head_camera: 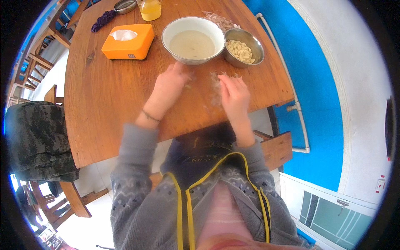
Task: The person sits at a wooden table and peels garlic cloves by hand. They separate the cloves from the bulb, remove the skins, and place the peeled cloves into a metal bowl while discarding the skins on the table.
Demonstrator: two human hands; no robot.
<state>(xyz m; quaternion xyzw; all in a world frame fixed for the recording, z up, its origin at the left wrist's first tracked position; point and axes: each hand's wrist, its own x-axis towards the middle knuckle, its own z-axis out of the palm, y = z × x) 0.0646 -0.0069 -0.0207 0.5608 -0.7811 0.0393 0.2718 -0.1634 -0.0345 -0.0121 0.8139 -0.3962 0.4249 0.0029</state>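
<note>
My left hand (172, 80) is over the wooden table (103, 103), just below the rim of a white enamel bowl (193, 43) of cloudy water. Its fingers are blurred, with something small and pale by the fingertips that may be a peeled clove. My right hand (232, 89) is to the right, its thumb and index finger close together above thin papery skins (215, 93); whether it pinches anything cannot be seen. Past it stands a steel bowl (259, 54) holding many peeled pale cloves (241, 51), which look like garlic. It stands against the enamel bowl's right side.
An orange tissue box (128, 47) stands left of the bowls. Behind are a glass jug of yellow liquid (150, 11), a round metal dish (125, 5) and a dark cloth (103, 21). More skins (220, 21) lie behind the bowls. A pipe (281, 59) runs along the blue wall.
</note>
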